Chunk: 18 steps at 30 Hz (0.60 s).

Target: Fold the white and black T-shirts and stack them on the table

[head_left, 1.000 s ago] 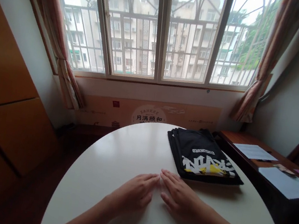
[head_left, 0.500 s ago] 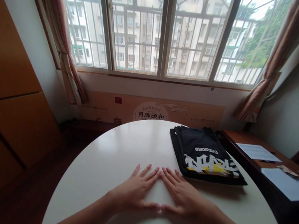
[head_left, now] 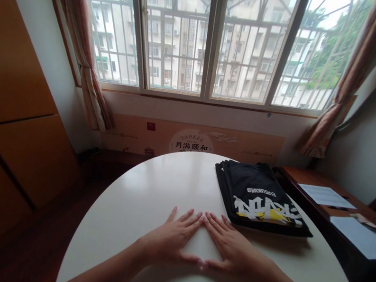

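Note:
My left hand (head_left: 171, 239) lies flat on the round white table (head_left: 142, 200), fingers spread, holding nothing. My right hand (head_left: 229, 249) lies flat beside it, also empty. The two hands meet at the index fingertips and at the thumb tips, leaving a triangle of bare table between them. A folded black garment (head_left: 261, 196) with white and yellow lettering rests on the table just right of and beyond my right hand, not touched by it.
A dark wooden desk (head_left: 342, 210) with papers (head_left: 367, 236) stands to the right. A large barred window (head_left: 213, 34) with curtains fills the far wall, a printed cardboard panel (head_left: 191, 141) below it. An orange wooden cabinet (head_left: 4, 120) stands on the left.
Both hands went from loosely curled with thumbs tucked to flat and spread, thumb tips now touching. The view shifted slightly.

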Each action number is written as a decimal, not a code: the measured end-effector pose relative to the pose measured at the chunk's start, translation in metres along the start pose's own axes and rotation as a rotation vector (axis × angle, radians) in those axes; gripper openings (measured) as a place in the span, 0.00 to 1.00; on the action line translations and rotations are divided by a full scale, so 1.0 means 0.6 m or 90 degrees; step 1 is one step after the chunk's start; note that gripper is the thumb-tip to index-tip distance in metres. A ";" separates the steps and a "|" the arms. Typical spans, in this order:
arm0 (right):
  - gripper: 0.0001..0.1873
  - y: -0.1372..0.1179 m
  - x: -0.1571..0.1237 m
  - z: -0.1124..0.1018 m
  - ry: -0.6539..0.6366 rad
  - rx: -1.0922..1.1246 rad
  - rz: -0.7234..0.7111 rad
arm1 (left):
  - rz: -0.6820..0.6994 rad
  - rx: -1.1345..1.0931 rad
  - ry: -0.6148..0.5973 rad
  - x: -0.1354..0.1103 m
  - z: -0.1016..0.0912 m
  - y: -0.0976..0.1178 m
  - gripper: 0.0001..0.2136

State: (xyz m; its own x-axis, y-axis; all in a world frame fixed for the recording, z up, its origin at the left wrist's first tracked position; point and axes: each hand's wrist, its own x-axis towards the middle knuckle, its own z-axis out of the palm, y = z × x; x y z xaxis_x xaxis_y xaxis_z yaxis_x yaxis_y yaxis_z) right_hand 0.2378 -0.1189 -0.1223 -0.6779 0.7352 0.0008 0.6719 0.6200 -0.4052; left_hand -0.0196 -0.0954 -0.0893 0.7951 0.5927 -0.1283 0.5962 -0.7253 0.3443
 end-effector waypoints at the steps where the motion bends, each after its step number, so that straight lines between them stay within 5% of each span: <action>1: 0.61 0.001 0.000 0.001 0.005 0.001 -0.001 | 0.000 0.001 0.000 0.000 0.000 -0.001 0.54; 18: 0.61 0.011 -0.001 0.012 0.027 -0.007 -0.009 | -0.012 0.006 -0.019 0.003 -0.004 0.005 0.54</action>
State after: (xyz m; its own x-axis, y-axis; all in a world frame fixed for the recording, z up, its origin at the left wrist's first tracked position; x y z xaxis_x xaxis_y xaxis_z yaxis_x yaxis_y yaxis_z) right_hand 0.2405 -0.1172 -0.1313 -0.6745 0.7368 0.0452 0.6653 0.6333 -0.3952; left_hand -0.0165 -0.0953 -0.0861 0.7865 0.5958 -0.1624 0.6121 -0.7173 0.3328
